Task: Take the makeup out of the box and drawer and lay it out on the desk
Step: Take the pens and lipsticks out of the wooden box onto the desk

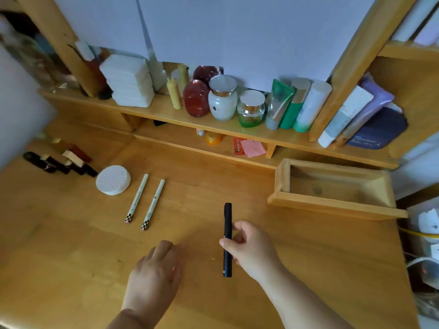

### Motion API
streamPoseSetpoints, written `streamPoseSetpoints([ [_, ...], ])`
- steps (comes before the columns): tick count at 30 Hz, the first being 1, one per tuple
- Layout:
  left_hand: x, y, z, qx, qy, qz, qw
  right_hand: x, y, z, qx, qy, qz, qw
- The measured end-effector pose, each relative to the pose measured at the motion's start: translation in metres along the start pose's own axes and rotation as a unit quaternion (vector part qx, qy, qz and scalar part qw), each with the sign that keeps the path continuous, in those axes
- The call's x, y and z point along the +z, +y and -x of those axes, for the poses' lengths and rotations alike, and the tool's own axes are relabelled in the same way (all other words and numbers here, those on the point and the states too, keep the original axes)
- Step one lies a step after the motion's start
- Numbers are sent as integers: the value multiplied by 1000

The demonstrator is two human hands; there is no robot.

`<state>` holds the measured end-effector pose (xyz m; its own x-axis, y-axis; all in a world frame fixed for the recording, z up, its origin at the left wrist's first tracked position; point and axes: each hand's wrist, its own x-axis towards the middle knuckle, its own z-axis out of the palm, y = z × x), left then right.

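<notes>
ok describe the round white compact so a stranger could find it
Start at the wooden desk and look to its left part. The round white compact lies flat between dark lipsticks and two pale pencils; it's the only disc there.

Surface (308, 269) layout: lipsticks (64, 162) at far left; compact (113, 180) to their right; two pencils (145, 200) side by side right of it; pen (227, 238) near centre; drawer (332, 186) at right; shelf (166, 112) of bottles (261, 105) behind.
</notes>
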<state>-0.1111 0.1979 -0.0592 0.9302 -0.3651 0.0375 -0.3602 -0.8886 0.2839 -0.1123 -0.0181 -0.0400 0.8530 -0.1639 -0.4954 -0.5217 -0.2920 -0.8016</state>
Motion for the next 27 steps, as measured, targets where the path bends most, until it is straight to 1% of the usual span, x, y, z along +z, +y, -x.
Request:
streamPoseSetpoints([
  [3, 0, -34, 17, -11, 32, 1, 999, 39, -20, -21, -47, 18, 67, 997],
  [5, 3, -50, 27, -12, 47, 33, 998, 60, -33, -33, -83, 22, 104, 991],
  [8, 9, -60, 34, -13, 61, 89, 994, 83, -50, -50, -125, 22, 164, 978],
  [10, 11, -61, 34, -15, 64, 102, 993, 93, -61, -61, -137, 35, 193, 971],
  [14, 12, -64, 35, -13, 66, 115, 991, 106, -70, -79, -110, 56, 240, 963],
  [21, 13, -68, 36, -10, 72, 117, 990, 118, -71, -76, -79, 77, 275, 955],
  [24, 11, -68, 36, -10, 70, 117, 991, 119, -73, -75, -81, 89, 260, 958],
  [27, 8, -67, 35, -6, 65, 117, 991, 109, -66, -64, -79, 88, 204, 972],
])
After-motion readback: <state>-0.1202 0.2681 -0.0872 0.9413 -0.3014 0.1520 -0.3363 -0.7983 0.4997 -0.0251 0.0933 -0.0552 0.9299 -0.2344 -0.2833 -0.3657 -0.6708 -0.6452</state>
